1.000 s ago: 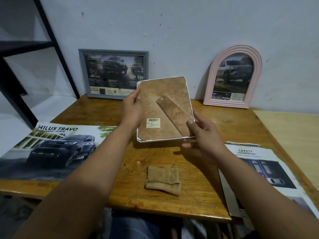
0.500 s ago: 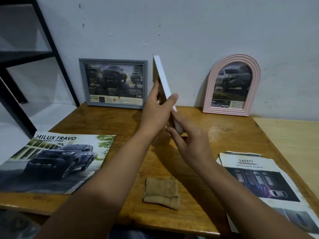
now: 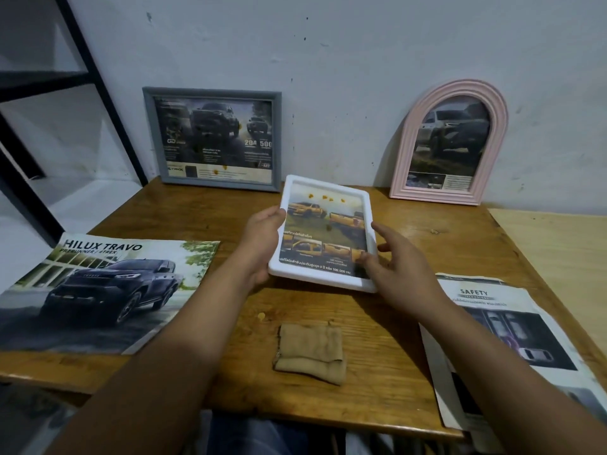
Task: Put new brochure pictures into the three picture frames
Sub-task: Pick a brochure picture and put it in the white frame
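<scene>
The white frame [image 3: 323, 233] is gripped along its left edge by the left hand [image 3: 262, 244], thumb on the front rim and fingers hidden behind. The right hand [image 3: 399, 266] is spread loosely, its fingertips touching the frame's lower right corner and right edge. The frame is held face up between both hands, above the wooden table [image 3: 203, 211], a yellow-truck picture showing in it. Beyond the hands, a grey frame [image 3: 213, 139] and a pink arched frame [image 3: 450, 142] are leaned against the wall.
</scene>
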